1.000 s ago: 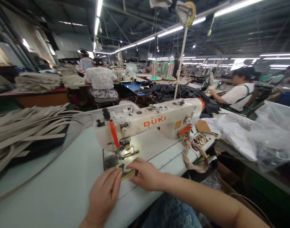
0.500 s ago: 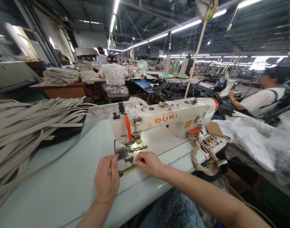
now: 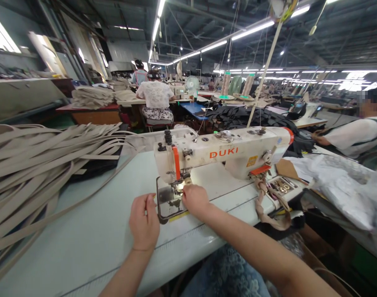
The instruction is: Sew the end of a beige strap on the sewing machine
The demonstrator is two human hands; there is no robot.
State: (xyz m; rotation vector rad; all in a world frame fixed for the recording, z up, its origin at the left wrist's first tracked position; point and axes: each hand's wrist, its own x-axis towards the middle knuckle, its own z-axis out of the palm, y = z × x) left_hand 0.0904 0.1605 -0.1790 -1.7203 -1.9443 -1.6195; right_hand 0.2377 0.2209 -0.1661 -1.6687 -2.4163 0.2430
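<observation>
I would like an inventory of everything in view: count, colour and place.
DUKI sewing machine: 1, white-orange, centre
sewing table: 1, pale green, beneath
fabric straps: many, beige, left
metal fittings: several, golden, machine's right
thread cones: 2, brownish, behind machine
fabric pile: 1, black, behind machine
plastic sheeting: uncountable, whitish, right
caged fans: 2, greenish, background
people: at least 3, pale tops, background
tube lights: several, white, overhead
left hand: 1, bare, front-left of machine
right hand: 1, bare, machine's needle end

The pale table (image 3: 92, 235) bears a white sewing machine (image 3: 202, 159) — and, to its left, heaped beige straps (image 3: 46, 165).
</observation>
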